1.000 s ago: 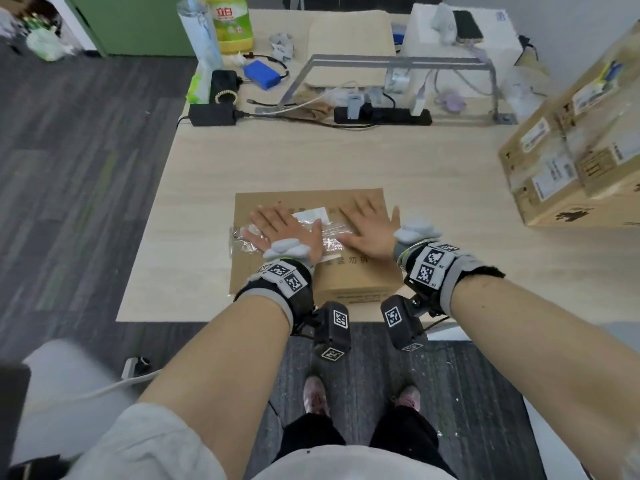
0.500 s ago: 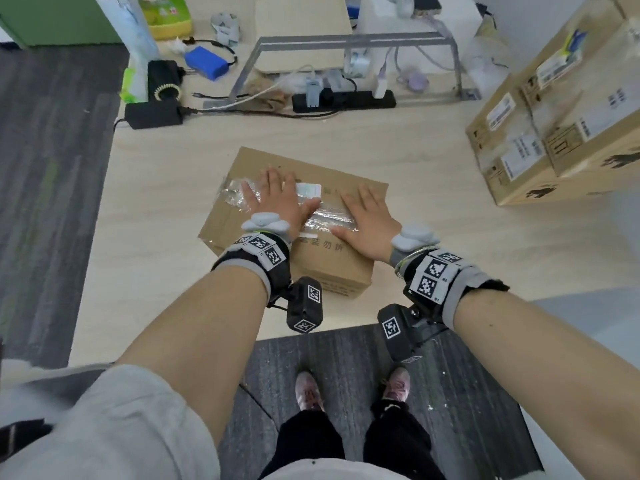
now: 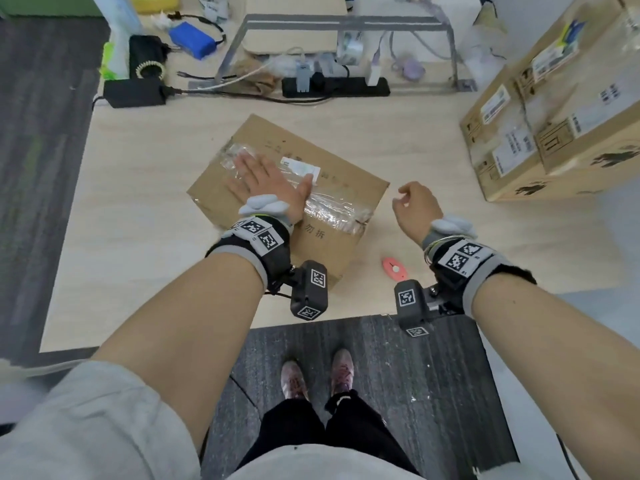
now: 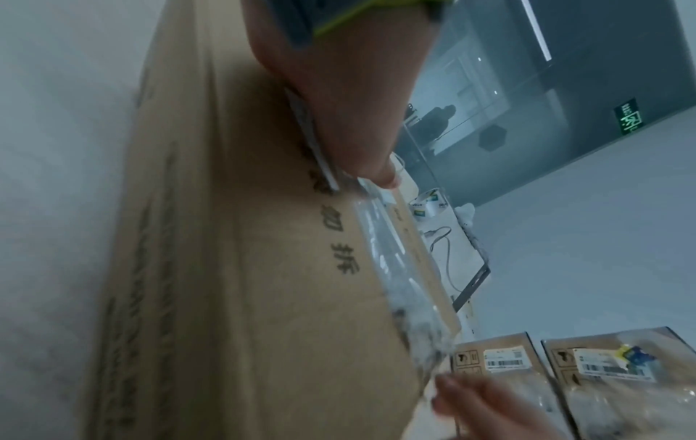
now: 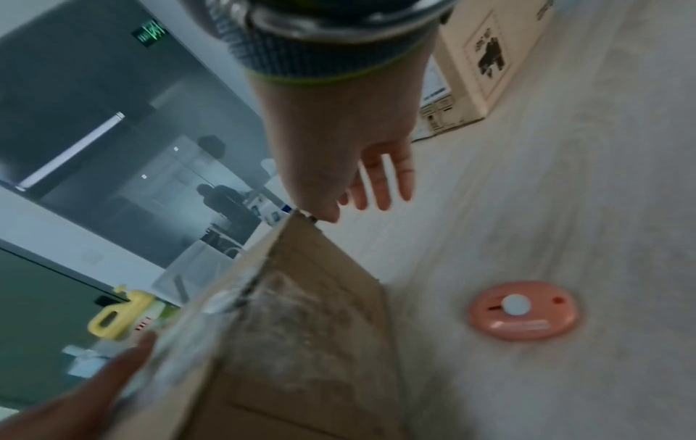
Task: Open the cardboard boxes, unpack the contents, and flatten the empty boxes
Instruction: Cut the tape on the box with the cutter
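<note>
On the desk (image 3: 145, 188), left hand (image 3: 268, 183) presses flat on the box (image 3: 346, 188); right hand (image 3: 417, 206) hangs loose beside it.

Brown cardboard box (image 3: 332, 188) sits flat on the pale wooden table, turned at an angle to the near table edge, flaps closed. A wide band of crinkled clear tape (image 3: 332, 206) runs along the top seam and wraps over the right end, where it looks frayed and dusty. A small white label (image 3: 299, 167) sits on the tape near the middle, with dark printed characters on the cardboard beside it (too blurred to read fully). Off to the right, well apart, stacked sealed boxes (image 3: 554, 133) wait, brown as well, with white barcode labels and black handling symbols.
</note>
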`<act>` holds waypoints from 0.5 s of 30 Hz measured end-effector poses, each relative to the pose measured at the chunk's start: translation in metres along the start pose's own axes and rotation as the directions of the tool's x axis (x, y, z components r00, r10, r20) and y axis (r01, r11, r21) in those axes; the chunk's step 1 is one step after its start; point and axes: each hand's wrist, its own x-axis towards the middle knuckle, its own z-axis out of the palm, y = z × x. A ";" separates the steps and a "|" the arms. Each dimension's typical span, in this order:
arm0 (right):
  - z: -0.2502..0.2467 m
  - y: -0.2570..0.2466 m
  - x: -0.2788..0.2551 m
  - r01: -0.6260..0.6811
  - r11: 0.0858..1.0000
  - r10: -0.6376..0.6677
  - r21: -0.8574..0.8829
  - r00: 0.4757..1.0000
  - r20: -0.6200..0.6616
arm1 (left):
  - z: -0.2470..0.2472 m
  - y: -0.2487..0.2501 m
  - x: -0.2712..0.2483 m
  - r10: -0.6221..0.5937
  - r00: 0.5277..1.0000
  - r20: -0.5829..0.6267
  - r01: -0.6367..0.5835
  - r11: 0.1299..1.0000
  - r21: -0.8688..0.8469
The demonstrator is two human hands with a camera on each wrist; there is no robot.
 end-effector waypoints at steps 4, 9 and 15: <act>0.020 0.040 -0.007 -0.122 0.936 0.222 -0.329 0.932 0.287 | 0.005 -0.001 -0.009 -0.014 0.997 -0.080 0.014 1.000 -0.008; 0.043 0.051 -0.012 -0.033 0.903 0.226 -0.428 0.885 0.407 | 0.003 -0.012 0.007 0.048 0.999 -0.004 -0.047 0.995 0.086; 0.047 0.059 0.006 -0.052 0.946 0.220 -0.320 0.829 0.514 | -0.003 -0.028 0.027 0.094 0.991 0.093 -0.111 0.974 0.197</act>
